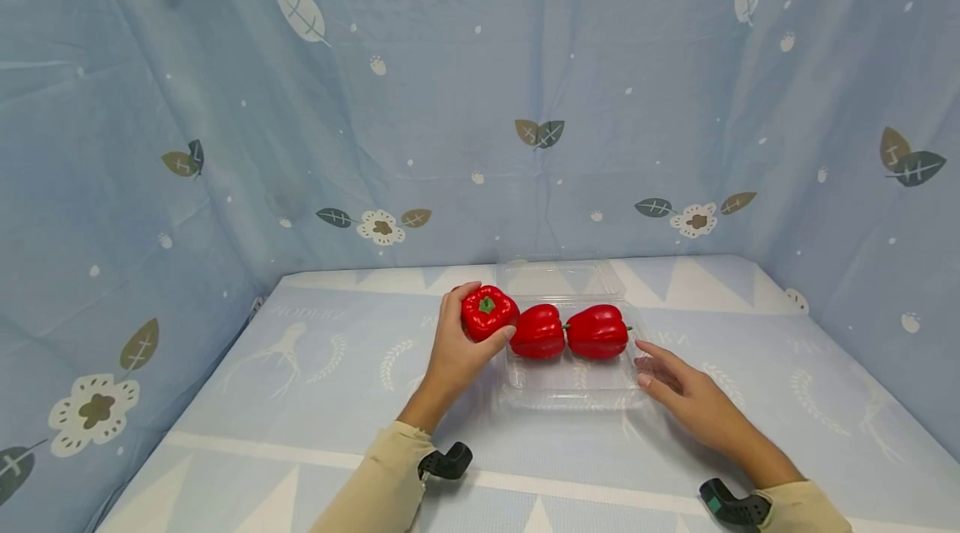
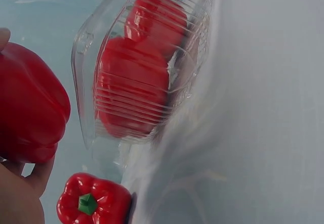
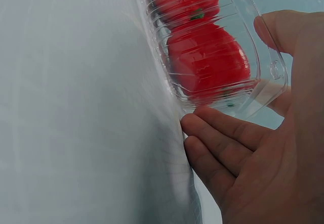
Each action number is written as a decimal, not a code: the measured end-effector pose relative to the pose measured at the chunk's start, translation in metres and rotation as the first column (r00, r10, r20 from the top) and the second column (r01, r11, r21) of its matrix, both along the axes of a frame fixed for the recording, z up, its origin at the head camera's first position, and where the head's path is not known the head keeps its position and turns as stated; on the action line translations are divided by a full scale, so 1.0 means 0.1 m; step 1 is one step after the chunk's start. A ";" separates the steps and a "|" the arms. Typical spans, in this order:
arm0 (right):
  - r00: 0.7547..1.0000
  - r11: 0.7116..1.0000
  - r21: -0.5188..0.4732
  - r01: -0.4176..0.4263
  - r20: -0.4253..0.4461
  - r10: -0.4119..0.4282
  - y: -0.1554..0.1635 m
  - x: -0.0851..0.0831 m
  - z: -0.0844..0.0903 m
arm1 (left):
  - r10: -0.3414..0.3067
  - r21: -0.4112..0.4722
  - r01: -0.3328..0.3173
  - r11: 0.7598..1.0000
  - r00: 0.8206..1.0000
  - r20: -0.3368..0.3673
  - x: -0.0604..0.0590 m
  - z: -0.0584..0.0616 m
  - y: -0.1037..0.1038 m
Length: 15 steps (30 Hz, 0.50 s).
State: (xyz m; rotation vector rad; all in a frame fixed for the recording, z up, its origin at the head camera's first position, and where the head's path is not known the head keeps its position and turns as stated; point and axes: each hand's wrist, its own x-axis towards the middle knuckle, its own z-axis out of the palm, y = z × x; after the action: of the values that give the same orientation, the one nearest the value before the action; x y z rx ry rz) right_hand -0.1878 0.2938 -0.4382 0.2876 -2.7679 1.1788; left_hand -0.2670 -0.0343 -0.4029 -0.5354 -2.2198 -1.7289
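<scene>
Clear tray (image 1: 570,387) holds two peppers (image 1: 537,331); left grip (image 1: 457,350) clasps a third pepper (image 1: 487,312), right grip (image 1: 678,391) relaxed.

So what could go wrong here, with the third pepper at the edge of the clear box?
1. The two peppers in the clear box fill its far side, so the held pepper may knock them.
2. The box looks light; the right hand lies open beside it, not gripping, so it could slide.
3. The left hand holds a glossy pepper, which might slip.
</scene>
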 end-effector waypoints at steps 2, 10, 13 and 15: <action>1.000 1.000 0.002 0.002 0.002 -0.002 0.00 0.00 0.00 | -0.009 0.008 0.009 1.000 1.000 0.010 0.01 0.01 0.01; 1.000 1.000 0.003 0.002 0.001 -0.002 0.00 0.00 0.00 | -0.041 0.036 0.039 0.999 0.998 0.043 0.04 -0.02 0.05; 1.000 1.000 0.006 0.002 -0.001 -0.002 0.00 0.00 0.00 | -0.050 0.043 0.048 0.998 0.998 0.042 0.04 -0.03 0.06; 1.000 1.000 0.007 0.001 -0.002 -0.001 0.00 0.00 0.00 | -0.053 0.044 0.052 0.998 0.998 0.039 0.05 -0.04 0.06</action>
State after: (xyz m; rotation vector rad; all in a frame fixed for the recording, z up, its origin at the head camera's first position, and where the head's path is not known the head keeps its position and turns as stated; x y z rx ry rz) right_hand -0.1880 0.2937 -0.4387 0.2871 -2.7710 1.1683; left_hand -0.2624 -0.0280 -0.4064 -0.5585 -2.2089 -1.8252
